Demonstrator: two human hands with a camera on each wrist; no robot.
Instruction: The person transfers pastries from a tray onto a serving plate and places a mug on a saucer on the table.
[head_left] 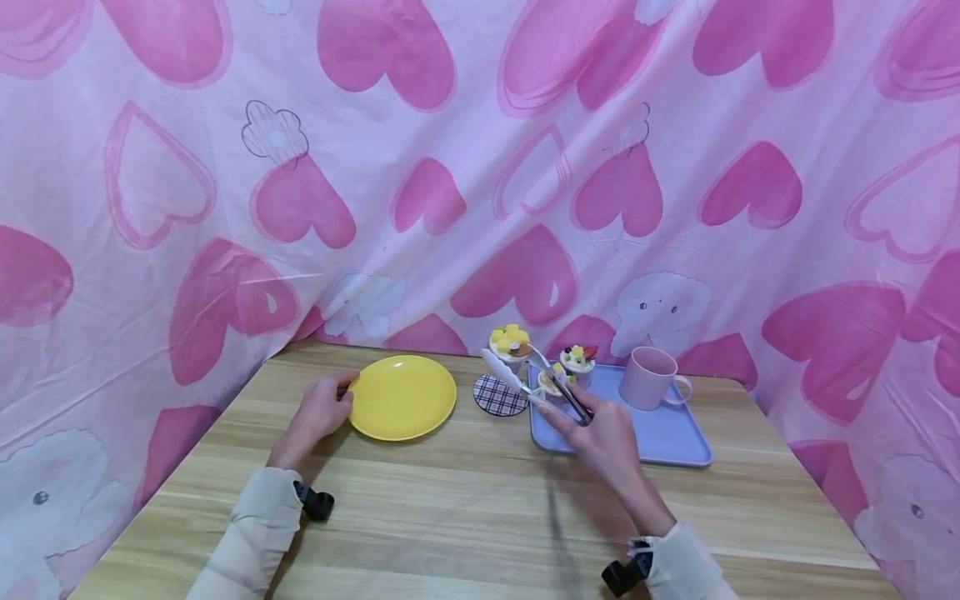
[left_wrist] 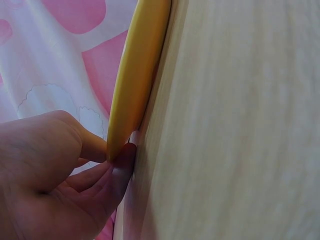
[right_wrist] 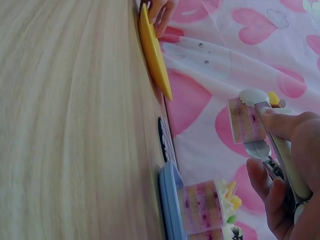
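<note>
Between the hands (head_left: 607,432), cake (head_left: 509,337) in tongs (head_left: 504,370)

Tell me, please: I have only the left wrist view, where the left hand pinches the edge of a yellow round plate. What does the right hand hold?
Observer: In the head view, the right hand grips silver-grey metal tongs.
Operator: Thank you. Is there something between their ends?
Observer: Yes. The right wrist view shows a small layered cake, with white cream and yellow pieces on top, lifted clear of the surface below.
Operator: I understand. And what lies nearby, which I cannot see?
Observer: A round checked coaster lies between the yellow plate and a light blue rectangular tray.
</note>
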